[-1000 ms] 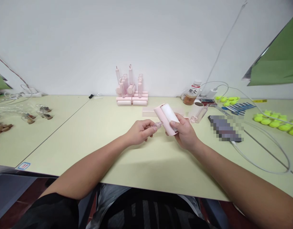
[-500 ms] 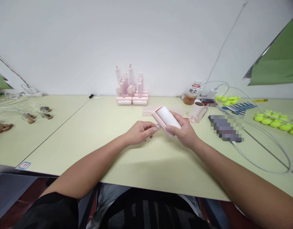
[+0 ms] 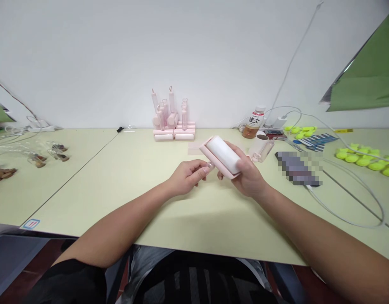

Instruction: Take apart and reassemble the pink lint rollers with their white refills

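Note:
My right hand (image 3: 249,175) is closed around a lint roller (image 3: 224,156), a white paper roll set in a pale pink casing. The roller is tilted above the table, its far end towards the upper left. My left hand (image 3: 189,175) is closed, thumb and fingers pinching a small clear part (image 3: 210,166) beside the casing's lower left edge. Whether that part joins the roller I cannot tell. Behind the roller, a translucent pink piece (image 3: 193,148) lies flat. To the right of it stand a cardboard-cored white roll (image 3: 258,146) and a clear pink handle (image 3: 267,151).
Several pink lint rollers (image 3: 164,135) are stacked by the wall, some handles upright. A drink bottle (image 3: 254,122) stands at the back right. Nearer are a blurred-out phone (image 3: 295,169) and its cable (image 3: 336,219). Yellow-green items (image 3: 368,159) lie far right, bagged small items (image 3: 58,152) far left.
The lint roller has turned in my right hand, showing more of the white roll and its near end. My right thumb has shifted along it. My left hand keeps its pinch.

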Motion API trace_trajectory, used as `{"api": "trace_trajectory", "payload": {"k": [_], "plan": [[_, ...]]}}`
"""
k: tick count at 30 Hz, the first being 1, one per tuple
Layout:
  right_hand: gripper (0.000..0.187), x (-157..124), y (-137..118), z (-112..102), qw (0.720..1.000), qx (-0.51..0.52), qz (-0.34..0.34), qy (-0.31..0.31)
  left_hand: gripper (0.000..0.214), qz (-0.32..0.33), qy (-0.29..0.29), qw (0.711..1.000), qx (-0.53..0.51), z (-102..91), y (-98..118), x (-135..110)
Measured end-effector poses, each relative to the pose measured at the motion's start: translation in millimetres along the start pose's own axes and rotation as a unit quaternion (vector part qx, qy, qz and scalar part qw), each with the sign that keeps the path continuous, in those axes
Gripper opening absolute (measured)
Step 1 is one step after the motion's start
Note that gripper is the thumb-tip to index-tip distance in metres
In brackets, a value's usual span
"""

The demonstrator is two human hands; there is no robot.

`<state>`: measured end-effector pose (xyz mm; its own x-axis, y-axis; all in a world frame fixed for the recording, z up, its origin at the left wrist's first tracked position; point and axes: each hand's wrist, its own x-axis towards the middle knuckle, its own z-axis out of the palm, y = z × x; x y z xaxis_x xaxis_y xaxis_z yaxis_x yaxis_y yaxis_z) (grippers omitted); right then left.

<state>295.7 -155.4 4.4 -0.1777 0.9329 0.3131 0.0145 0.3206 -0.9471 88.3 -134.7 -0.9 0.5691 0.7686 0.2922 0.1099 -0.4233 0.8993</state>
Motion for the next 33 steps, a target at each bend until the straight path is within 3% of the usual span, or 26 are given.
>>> {"api": "trace_trajectory", "payload": {"k": [2,4,9,11,14,17,19,21,26,33], "plan": [[0.073,-1.6,0.9,4.3,0.995,0.093,-0.001,-0.020,0.037,-0.004,0.023,0.997,-0.075,6.0,-1.1,0.7],[0.060,-3.7,4.1,10.1,0.992,0.115,-0.004,-0.042,0.039,-0.011,0.029,0.992,-0.124,13.0,-1.4,0.9],[0.040,-7.9,14.0,19.1,0.989,0.113,0.048,-0.079,0.041,-0.039,-0.055,0.987,-0.143,26.5,-0.4,-1.1],[0.037,-6.9,17.0,17.8,0.991,0.116,0.067,-0.026,0.043,-0.021,-0.076,0.993,-0.082,25.6,-2.3,-0.1],[0.035,-2.6,20.3,13.5,0.982,0.148,0.078,0.083,0.047,0.000,-0.008,0.994,0.107,13.6,-9.8,10.4],[0.036,1.6,22.6,10.2,0.970,0.183,0.097,0.129,0.035,-0.027,0.060,0.950,0.304,-7.0,-20.9,34.1],[0.033,2.8,24.2,9.3,0.968,0.183,0.113,0.132,0.027,-0.036,0.089,0.919,0.383,-20.6,-28.8,54.2],[0.031,2.8,25.6,9.3,0.968,0.178,0.129,0.119,0.036,-0.040,0.080,0.896,0.435,-31.0,-36.8,73.3],[0.031,0.1,26.5,12.0,0.970,0.151,0.188,0.025,0.057,-0.090,0.020,0.906,0.413,-40.6,-56.1,96.4],[0.032,-1.7,31.4,19.2,0.964,0.129,0.231,-0.035,0.053,-0.142,0.036,0.945,0.291,-52.1,-64.3,68.3]]}}
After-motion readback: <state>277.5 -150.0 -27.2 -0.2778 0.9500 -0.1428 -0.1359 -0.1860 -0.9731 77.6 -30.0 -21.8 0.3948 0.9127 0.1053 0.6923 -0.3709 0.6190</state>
